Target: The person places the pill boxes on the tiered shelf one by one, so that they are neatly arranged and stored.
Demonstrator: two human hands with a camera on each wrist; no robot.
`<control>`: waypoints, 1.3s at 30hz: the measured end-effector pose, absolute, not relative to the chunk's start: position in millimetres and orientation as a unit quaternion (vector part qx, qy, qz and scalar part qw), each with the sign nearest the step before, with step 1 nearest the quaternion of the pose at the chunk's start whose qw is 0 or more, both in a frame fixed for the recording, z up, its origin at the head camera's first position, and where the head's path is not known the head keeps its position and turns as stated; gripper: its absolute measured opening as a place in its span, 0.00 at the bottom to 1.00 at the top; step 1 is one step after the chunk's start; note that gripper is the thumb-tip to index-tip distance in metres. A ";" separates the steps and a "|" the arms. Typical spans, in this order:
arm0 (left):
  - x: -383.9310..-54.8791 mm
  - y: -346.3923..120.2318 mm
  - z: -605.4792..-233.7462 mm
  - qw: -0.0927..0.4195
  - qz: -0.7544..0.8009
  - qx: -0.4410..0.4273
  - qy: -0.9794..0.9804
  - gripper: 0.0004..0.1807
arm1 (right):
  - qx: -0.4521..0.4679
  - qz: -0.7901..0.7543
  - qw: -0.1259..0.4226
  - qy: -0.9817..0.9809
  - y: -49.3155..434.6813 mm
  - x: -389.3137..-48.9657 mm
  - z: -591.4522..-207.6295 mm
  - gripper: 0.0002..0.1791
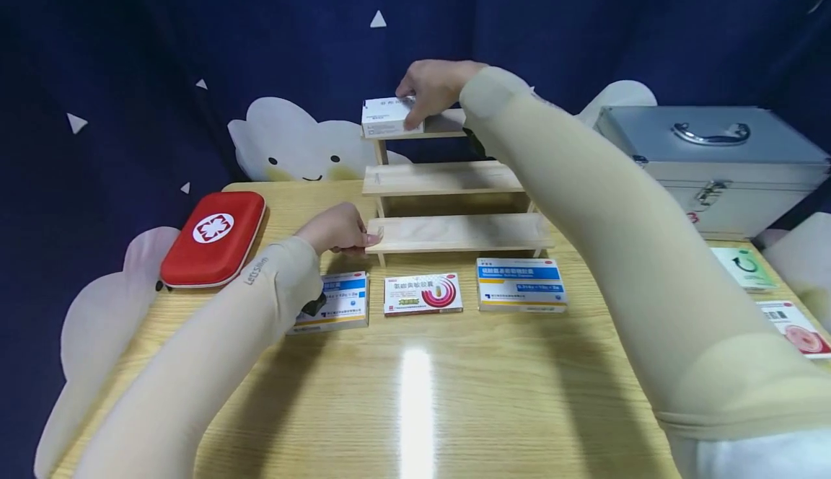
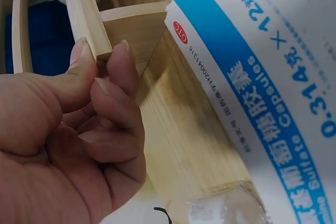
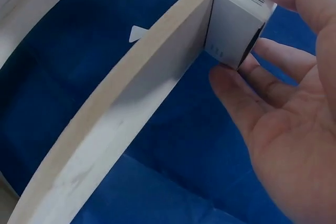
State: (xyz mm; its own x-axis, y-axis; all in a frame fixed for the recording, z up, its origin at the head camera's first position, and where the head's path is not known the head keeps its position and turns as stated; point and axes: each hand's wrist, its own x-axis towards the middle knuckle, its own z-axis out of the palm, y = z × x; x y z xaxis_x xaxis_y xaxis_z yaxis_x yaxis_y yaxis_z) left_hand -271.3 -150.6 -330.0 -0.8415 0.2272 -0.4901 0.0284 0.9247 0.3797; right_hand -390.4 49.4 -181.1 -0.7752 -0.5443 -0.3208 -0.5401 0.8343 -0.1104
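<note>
Curtain: dark blue (image 1: 415, 24), white triangles and clouds printed on it, hanging behind everything.
Desk: pale wood grain (image 1: 493, 392), carries the lot. Bright glare strip near the middle.
Aluminium case: back right of the desk (image 1: 714, 143), lid down, handle on top, latch on the front.
Wooden rack: three stepped tiers (image 1: 461, 234), back centre, just behind the row of boxes. The person has both hands on work here.
Red zip case: left side of the desk (image 1: 213, 237), white round emblem on the lid.
Right hand: at the top tier (image 1: 436, 88), grasping the white box between thumb and fingers.
Left hand: at the lowest tier (image 1: 339, 231), pinching its left end, thumb above, fingers curled below.
Capsule boxes: two blue-and-white, one right of the row (image 1: 521, 284), one left (image 1: 347, 297), partly behind the left cuff. Left one reads 0.314 g x 12, OTC mark.
Far-right boxes: a green-and-white one (image 1: 743, 268) below the aluminium case, partly behind the right sleeve; a red-and-white one nearer (image 1: 797, 329).
Spiral-print box: white with pink-red rings (image 1: 423, 293), between the capsule boxes, flat on the desk.
White box: left end of the top tier (image 1: 384, 115), touching the board. Can't tell if the board takes its full weight.
</note>
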 end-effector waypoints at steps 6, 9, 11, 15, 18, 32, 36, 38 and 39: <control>-274.3 -148.1 -331.3 0.279 0.177 0.067 0.941 0.21 | -0.262 -0.008 0.191 0.946 47.7 -391.9 -181.2 0.42; -276.0 -149.4 -331.1 0.286 0.173 0.066 0.940 0.20 | -0.257 -0.004 0.192 0.947 48.5 -387.4 -177.1 0.47; -277.6 -150.8 -330.3 0.289 0.175 0.063 0.939 0.20 | -0.257 -0.004 0.177 0.950 51.5 -380.9 -170.9 0.47; -282.0 -155.5 -327.3 0.287 0.175 0.068 0.939 0.21 | -0.272 -0.004 0.122 0.954 63.2 -355.3 -154.6 0.42; -286.2 -161.2 -323.9 0.286 0.163 0.075 0.941 0.22 | -0.300 0.001 0.098 0.949 77.4 -325.4 -146.5 0.37; -304.3 -186.7 -313.6 0.308 0.167 0.061 0.935 0.23 | -0.354 -0.028 0.097 0.930 181.1 -214.3 -271.0 0.32; -306.7 -188.7 -314.9 0.308 0.170 0.052 0.935 0.22 | -0.355 -0.041 0.080 0.930 199.1 -206.1 -310.3 0.40; -307.8 -189.3 -315.7 0.309 0.170 0.049 0.935 0.22 | -0.357 -0.047 0.068 0.930 204.3 -204.4 -323.1 0.43; -308.3 -189.3 -316.2 0.309 0.171 0.047 0.934 0.21 | -0.361 -0.050 0.060 0.929 206.4 -204.2 -327.6 0.44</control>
